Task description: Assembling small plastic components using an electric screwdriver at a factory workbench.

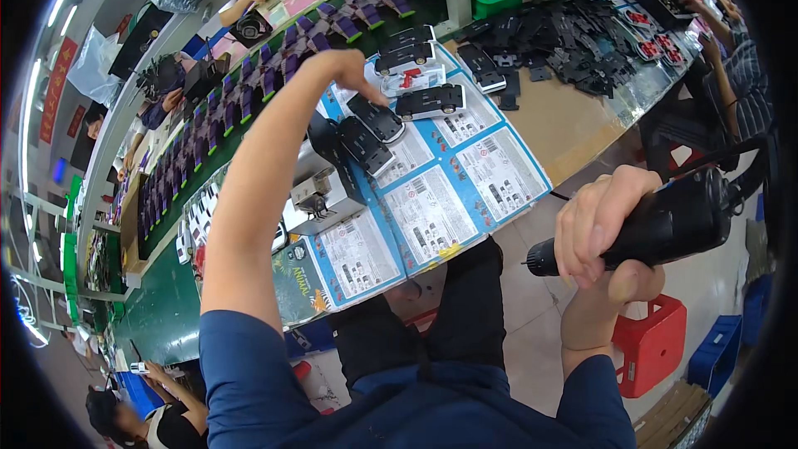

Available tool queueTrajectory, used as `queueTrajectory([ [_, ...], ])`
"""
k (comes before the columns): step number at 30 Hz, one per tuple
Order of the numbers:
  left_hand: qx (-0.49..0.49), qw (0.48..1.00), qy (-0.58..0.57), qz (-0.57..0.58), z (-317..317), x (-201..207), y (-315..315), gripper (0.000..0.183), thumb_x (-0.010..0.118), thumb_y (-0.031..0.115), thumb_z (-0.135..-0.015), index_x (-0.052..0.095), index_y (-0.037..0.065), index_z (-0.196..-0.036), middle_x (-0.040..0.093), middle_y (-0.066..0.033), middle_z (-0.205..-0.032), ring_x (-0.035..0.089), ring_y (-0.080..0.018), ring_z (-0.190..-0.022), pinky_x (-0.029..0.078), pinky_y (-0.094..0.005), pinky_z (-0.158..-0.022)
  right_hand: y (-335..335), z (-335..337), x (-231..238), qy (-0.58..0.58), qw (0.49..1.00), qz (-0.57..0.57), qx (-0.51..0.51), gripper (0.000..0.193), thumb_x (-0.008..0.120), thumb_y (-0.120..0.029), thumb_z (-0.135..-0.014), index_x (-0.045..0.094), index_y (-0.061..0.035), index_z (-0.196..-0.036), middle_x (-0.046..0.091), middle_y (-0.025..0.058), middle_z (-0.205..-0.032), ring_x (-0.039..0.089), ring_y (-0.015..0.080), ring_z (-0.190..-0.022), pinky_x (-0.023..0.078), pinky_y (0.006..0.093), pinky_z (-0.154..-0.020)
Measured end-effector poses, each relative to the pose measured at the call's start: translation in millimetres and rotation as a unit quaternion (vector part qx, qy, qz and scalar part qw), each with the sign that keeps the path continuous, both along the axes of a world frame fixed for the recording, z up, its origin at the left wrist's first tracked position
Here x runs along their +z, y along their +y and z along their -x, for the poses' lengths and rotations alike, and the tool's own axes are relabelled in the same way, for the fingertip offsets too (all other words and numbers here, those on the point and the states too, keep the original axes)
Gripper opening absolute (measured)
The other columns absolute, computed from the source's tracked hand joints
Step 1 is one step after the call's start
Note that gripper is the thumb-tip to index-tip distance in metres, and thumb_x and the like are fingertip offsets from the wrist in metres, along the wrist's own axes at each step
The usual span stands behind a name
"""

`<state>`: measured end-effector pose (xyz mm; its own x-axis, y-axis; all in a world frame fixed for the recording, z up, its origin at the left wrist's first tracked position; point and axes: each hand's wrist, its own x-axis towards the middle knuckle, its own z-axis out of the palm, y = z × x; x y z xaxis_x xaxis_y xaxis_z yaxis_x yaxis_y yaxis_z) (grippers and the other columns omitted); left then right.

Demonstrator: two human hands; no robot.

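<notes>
My left hand reaches over the bench, forefinger stretched down to the end of an upturned toy car with a black underside. Its other fingers are partly hidden. A second upturned car lies beside that one. To the right rests a white toy car on its side, and more toy cars stand behind some small red parts. My right hand is wrapped round a black electric screwdriver, held off the bench's right edge with its tip pointing left.
Printed card sheets cover the bench before me. A white box fixture stands left of centre. Black plastic plates are heaped at the back right, near a green tray. A red stool stands at lower right. Several people work nearby.
</notes>
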<state>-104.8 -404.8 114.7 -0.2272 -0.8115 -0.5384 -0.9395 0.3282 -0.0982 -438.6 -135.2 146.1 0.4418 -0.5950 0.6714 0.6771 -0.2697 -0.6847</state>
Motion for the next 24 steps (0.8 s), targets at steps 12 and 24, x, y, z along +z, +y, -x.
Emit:
queueTrajectory([
  [12, 0.163, 0.939, 0.303, -0.013, -8, -10, 22, 0.049, 0.094, 0.031, -0.060, 0.069, 0.001, -0.089, 0.066, -0.0059, -0.085, 0.062, -0.0154, -0.080, 0.047, -0.0295, -0.070, 14, 0, 8, 0.004, 0.999, -0.025, -0.030, 0.033, 0.079, -0.016, -0.081, 0.054, -0.0024, -0.099, 0.060, 0.0075, -0.068, 0.062, 0.0160, -0.053, 0.056, 0.0288, -0.057],
  [24, 0.179, 0.602, 0.769, 0.120, -72, 41, 246, 0.032, 0.077, 0.005, -0.074, 0.066, 0.000, -0.104, 0.070, -0.0067, -0.093, 0.067, -0.0150, -0.085, 0.052, -0.0303, -0.082, 27, -67, 10, -0.067, 0.987, -0.021, -0.144, 0.023, 0.061, -0.022, -0.093, 0.047, -0.0039, -0.097, 0.051, 0.0045, -0.068, 0.050, 0.0116, -0.049, 0.046, 0.0270, -0.053],
])
